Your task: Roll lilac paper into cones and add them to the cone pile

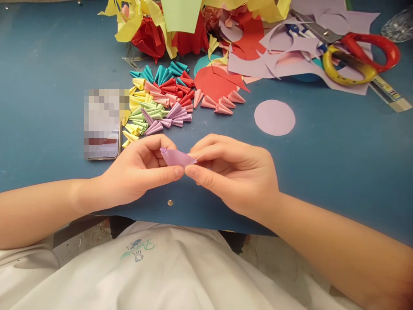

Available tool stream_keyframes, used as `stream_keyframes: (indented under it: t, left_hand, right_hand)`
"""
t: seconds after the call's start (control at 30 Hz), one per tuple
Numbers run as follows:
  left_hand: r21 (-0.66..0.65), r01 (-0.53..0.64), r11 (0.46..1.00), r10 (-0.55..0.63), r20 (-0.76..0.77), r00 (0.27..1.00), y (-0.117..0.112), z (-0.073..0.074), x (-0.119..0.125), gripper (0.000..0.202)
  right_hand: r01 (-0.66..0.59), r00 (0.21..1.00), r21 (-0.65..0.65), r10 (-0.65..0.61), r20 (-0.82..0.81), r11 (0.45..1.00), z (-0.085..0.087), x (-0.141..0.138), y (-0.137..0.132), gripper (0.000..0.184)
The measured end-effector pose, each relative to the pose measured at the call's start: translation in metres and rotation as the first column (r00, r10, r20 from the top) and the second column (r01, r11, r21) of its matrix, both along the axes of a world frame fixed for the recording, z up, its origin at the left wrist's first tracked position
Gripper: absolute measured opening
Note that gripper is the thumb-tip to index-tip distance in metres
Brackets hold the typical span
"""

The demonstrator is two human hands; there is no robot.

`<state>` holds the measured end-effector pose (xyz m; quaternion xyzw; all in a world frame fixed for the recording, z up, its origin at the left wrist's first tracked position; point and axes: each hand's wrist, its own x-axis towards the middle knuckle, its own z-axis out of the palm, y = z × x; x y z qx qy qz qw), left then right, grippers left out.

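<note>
A small piece of lilac paper point(177, 157), partly rolled into a cone, is held between both hands above the near edge of the blue table point(48, 86). My left hand point(142, 172) pinches its left, rolled end with thumb and fingers. My right hand point(232, 172) pinches its right tip, thumb meeting the left thumb below the paper. Just beyond the hands lies a heap of finished paper cones point(161, 101) in teal, red, pink, yellow, green and lilac. A lilac paper circle point(274, 117) lies flat to the right of the heap.
A phone point(102, 125) lies left of the cones. Scissors with a red and a yellow handle point(355, 56) rest on cut lilac sheets point(290, 51) at the back right, beside a ruler point(390, 92). Crumpled yellow and red paper scraps point(155, 26) pile along the far edge.
</note>
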<state>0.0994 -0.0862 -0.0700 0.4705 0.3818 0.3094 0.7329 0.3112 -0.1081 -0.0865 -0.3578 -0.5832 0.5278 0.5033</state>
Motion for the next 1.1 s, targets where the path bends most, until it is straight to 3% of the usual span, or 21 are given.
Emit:
stream_keyframes:
  t: [0.27, 0.43, 0.7, 0.93, 1.1]
  left_hand:
    - [-0.063, 0.086, 0.994, -0.087, -0.014, 0.996, 0.0028, -0.0023, -0.0025, 0.019]
    - [-0.039, 0.145, 0.989, -0.146, -0.032, 0.989, 0.0024, -0.0027, -0.0021, 0.019]
    - [-0.059, 0.097, 0.994, -0.097, 0.0, 0.995, 0.0025, -0.0042, -0.0024, 0.021]
    - [-0.049, 0.099, 0.994, -0.102, -0.078, 0.992, 0.0023, -0.0028, -0.0022, 0.024]
    - [0.049, 0.021, 0.999, -0.012, -0.186, 0.982, -0.0011, 0.003, 0.0051, 0.028]
  right_hand:
    - [-0.009, 1.0, -0.093, 0.01, 0.005, 0.996, 0.0011, -0.0003, -0.0008, 0.015]
    - [-0.001, 1.0, -0.073, 0.003, 0.024, 0.997, 0.0032, -0.001, -0.0003, 0.024]
    - [-0.026, 1.0, -0.075, 0.024, -0.02, 0.997, 0.0005, -0.0002, 0.0002, 0.008]
    - [-0.107, 0.993, -0.232, 0.091, -0.08, 0.967, -0.0001, 0.0004, 0.0035, 0.012]
    - [-0.13, 0.982, -0.414, 0.059, -0.179, 0.901, 0.0006, -0.0054, 0.0044, 0.014]
